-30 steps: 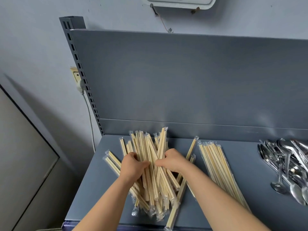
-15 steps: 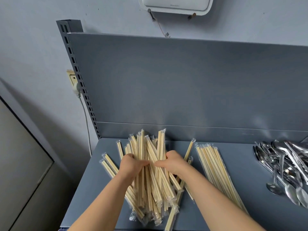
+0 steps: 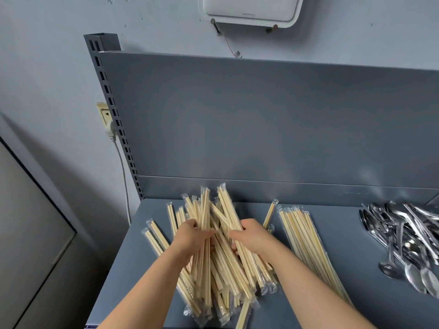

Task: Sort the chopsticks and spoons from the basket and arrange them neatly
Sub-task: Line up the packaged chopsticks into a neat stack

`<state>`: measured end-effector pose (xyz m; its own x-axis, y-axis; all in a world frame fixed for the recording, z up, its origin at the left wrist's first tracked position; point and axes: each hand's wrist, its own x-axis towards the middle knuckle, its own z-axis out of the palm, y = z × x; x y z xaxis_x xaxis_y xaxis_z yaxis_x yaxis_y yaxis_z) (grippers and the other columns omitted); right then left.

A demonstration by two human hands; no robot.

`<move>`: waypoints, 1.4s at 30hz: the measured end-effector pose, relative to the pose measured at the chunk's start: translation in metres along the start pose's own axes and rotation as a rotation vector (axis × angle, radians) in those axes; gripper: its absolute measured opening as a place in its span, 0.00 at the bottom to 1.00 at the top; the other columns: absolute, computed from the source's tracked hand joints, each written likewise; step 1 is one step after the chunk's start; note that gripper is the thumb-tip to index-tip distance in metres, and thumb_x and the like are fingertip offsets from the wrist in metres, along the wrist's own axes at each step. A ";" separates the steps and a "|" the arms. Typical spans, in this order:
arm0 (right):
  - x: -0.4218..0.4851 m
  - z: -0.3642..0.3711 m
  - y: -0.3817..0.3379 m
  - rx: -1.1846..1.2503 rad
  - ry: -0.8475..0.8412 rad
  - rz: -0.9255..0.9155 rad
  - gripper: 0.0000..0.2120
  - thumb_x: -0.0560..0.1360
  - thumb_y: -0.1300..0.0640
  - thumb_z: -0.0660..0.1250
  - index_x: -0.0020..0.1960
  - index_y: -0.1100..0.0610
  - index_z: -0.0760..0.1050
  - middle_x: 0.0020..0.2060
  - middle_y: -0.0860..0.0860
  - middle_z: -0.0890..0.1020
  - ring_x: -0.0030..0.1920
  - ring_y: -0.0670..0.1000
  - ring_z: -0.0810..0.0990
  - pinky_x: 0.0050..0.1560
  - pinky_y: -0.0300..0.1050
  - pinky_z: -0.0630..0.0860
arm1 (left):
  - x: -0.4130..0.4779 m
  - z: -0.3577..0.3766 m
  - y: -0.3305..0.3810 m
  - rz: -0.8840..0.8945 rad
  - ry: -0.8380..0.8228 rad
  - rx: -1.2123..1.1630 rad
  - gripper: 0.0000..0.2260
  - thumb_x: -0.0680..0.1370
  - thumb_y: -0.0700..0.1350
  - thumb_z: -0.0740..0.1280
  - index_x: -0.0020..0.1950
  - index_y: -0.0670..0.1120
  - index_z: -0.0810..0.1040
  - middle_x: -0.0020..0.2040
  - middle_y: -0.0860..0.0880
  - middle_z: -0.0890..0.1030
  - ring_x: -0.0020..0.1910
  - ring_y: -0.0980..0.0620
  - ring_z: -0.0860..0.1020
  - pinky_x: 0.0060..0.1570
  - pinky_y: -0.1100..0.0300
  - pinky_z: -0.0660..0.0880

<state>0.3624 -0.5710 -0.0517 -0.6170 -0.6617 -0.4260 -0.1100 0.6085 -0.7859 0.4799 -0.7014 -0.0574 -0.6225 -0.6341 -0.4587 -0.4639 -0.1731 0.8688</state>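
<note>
Gripping a thick sheaf out of the loose chopstick pile (image 3: 221, 269), I have both hands low in the middle of the frame. My left hand (image 3: 190, 238) is curled round a clutch of the clear-wrapped wooden pairs, thumb over the top, and these sticks stand up steeply toward the back of the shelf (image 3: 356, 281). My right hand (image 3: 251, 236) is just beside it, fingers wrapped round another handful that leans up and to the left, so the two handfuls cross and fan out above my knuckles. The hands are close but not touching.

Below my wrists the rest of the pile lies in a tangle on the grey shelf, wrapper ends reaching toward the bottom edge of the frame. Two stray pairs (image 3: 154, 238) lie flat at the left of the pile, and a single pair (image 3: 270, 213) pokes out just right of my right hand.

To the right of centre, a tidy row of chopsticks (image 3: 306, 241) lies side by side, running from the back of the shelf toward the lower right. Well apart from it, at the right edge of the frame, sits a heap of metal spoons (image 3: 408, 238), handles and bowls jumbled together.

Behind it all rises the grey back panel (image 3: 261, 119), with a slotted upright (image 3: 111, 110) at the upper left, a wall socket (image 3: 104, 115) beside it and a white cable (image 3: 123, 172) hanging down.
</note>
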 end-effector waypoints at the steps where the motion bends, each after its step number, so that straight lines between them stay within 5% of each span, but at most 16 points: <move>1: -0.001 0.000 0.001 0.005 -0.004 0.001 0.07 0.74 0.55 0.68 0.51 0.57 0.77 0.41 0.53 0.85 0.34 0.47 0.83 0.37 0.44 0.79 | 0.000 0.002 0.001 0.017 0.027 0.034 0.08 0.73 0.41 0.73 0.48 0.41 0.76 0.41 0.39 0.84 0.38 0.43 0.84 0.41 0.49 0.82; 4: -0.001 0.001 0.003 -0.074 -0.005 0.010 0.13 0.70 0.52 0.73 0.48 0.58 0.75 0.44 0.53 0.80 0.40 0.49 0.81 0.42 0.45 0.72 | 0.000 0.004 0.001 0.041 0.109 0.063 0.07 0.72 0.38 0.72 0.47 0.41 0.76 0.40 0.40 0.84 0.34 0.45 0.83 0.34 0.54 0.82; 7: 0.000 0.007 0.001 -0.123 0.025 0.080 0.38 0.67 0.49 0.77 0.71 0.57 0.66 0.66 0.53 0.74 0.64 0.53 0.74 0.53 0.43 0.69 | 0.000 0.001 -0.003 -0.022 0.082 -0.077 0.07 0.74 0.36 0.70 0.51 0.39 0.76 0.41 0.39 0.84 0.33 0.46 0.83 0.33 0.54 0.81; 9: 0.000 0.012 -0.001 -0.160 0.048 0.083 0.44 0.66 0.50 0.78 0.75 0.58 0.60 0.71 0.53 0.69 0.68 0.55 0.71 0.55 0.43 0.69 | 0.000 0.000 -0.005 -0.048 0.054 -0.154 0.08 0.75 0.35 0.70 0.52 0.37 0.76 0.41 0.38 0.84 0.34 0.45 0.83 0.34 0.54 0.81; 14: -0.001 0.013 -0.006 -0.169 0.043 0.095 0.27 0.71 0.55 0.69 0.67 0.60 0.68 0.53 0.53 0.76 0.49 0.51 0.78 0.39 0.41 0.72 | -0.003 -0.003 -0.006 -0.030 -0.021 -0.251 0.08 0.76 0.35 0.69 0.53 0.34 0.75 0.40 0.37 0.84 0.33 0.45 0.82 0.33 0.55 0.80; 16: -0.007 0.007 -0.005 -0.070 0.017 0.076 0.16 0.72 0.57 0.64 0.58 0.60 0.70 0.46 0.54 0.79 0.41 0.50 0.79 0.42 0.47 0.76 | -0.004 -0.006 -0.006 -0.006 -0.050 -0.266 0.08 0.77 0.37 0.67 0.53 0.35 0.73 0.34 0.41 0.82 0.30 0.47 0.80 0.31 0.56 0.79; 19: -0.016 -0.006 -0.003 0.234 -0.058 0.014 0.13 0.75 0.62 0.63 0.60 0.61 0.72 0.38 0.58 0.82 0.37 0.53 0.80 0.49 0.55 0.79 | -0.006 -0.005 0.001 0.049 -0.077 -0.270 0.14 0.75 0.47 0.72 0.51 0.39 0.74 0.29 0.48 0.77 0.26 0.52 0.74 0.29 0.59 0.75; 23: -0.035 -0.028 -0.014 0.345 -0.133 -0.169 0.12 0.77 0.61 0.64 0.60 0.58 0.74 0.38 0.53 0.78 0.34 0.49 0.76 0.37 0.45 0.76 | -0.014 0.012 0.031 0.150 -0.162 -0.270 0.22 0.64 0.56 0.79 0.47 0.42 0.79 0.27 0.53 0.72 0.25 0.56 0.69 0.30 0.60 0.72; 28: -0.057 -0.054 -0.016 0.289 -0.264 -0.269 0.05 0.81 0.59 0.60 0.49 0.59 0.72 0.32 0.47 0.77 0.30 0.45 0.73 0.36 0.40 0.74 | -0.026 0.049 0.069 0.202 -0.391 -0.409 0.20 0.65 0.50 0.78 0.48 0.39 0.78 0.33 0.43 0.80 0.27 0.48 0.77 0.28 0.59 0.74; 33: -0.060 -0.086 0.000 0.218 -0.201 -0.210 0.09 0.80 0.54 0.64 0.53 0.60 0.76 0.38 0.51 0.80 0.38 0.46 0.80 0.45 0.40 0.78 | -0.029 0.083 0.089 0.276 -0.473 -0.399 0.13 0.70 0.47 0.73 0.50 0.40 0.80 0.43 0.42 0.84 0.43 0.44 0.83 0.40 0.54 0.79; 36: -0.062 -0.109 0.014 0.218 -0.131 -0.210 0.15 0.76 0.53 0.69 0.61 0.58 0.77 0.51 0.52 0.85 0.53 0.49 0.83 0.61 0.47 0.76 | -0.031 0.103 0.098 0.363 -0.480 -0.393 0.13 0.73 0.46 0.71 0.51 0.38 0.79 0.43 0.42 0.84 0.44 0.45 0.83 0.43 0.54 0.79; 42: -0.068 -0.160 0.011 0.468 0.075 -0.424 0.22 0.75 0.59 0.69 0.68 0.61 0.71 0.62 0.55 0.80 0.62 0.47 0.78 0.64 0.41 0.74 | -0.033 0.143 0.101 0.726 -0.219 -0.119 0.05 0.76 0.45 0.70 0.49 0.46 0.80 0.41 0.51 0.85 0.41 0.56 0.83 0.41 0.66 0.77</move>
<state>0.2785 -0.4491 0.0409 -0.6491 -0.7605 -0.0156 -0.0149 0.0333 -0.9993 0.3634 -0.5904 0.0190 -0.8615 -0.4580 0.2192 0.1726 0.1420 0.9747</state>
